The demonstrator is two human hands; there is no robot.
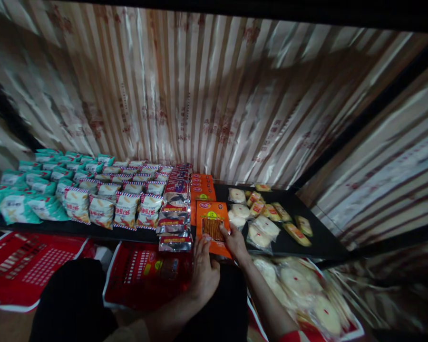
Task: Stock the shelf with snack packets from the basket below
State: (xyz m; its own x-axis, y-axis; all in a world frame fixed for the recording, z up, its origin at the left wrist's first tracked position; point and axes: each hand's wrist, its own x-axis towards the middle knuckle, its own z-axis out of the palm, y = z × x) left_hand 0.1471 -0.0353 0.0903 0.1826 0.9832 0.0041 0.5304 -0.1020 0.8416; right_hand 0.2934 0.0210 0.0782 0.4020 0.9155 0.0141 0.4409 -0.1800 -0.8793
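Note:
An orange snack packet with brown sticks showing in its window lies at the front of the black shelf, between both my hands. My right hand grips its lower right edge, thumb on the front. At its lower left corner, the fingers of my left hand hold the edge. More orange packets lie behind it. To the left runs a row of silver and dark red packets; on the right are clear-wrapped round white cakes.
Teal bags and white-and-red snack bags fill the shelf's left. Small yellow packs lie scattered at right. Below stand red baskets, one holding wrapped white rounds. Pleated foil-like sheeting hangs behind.

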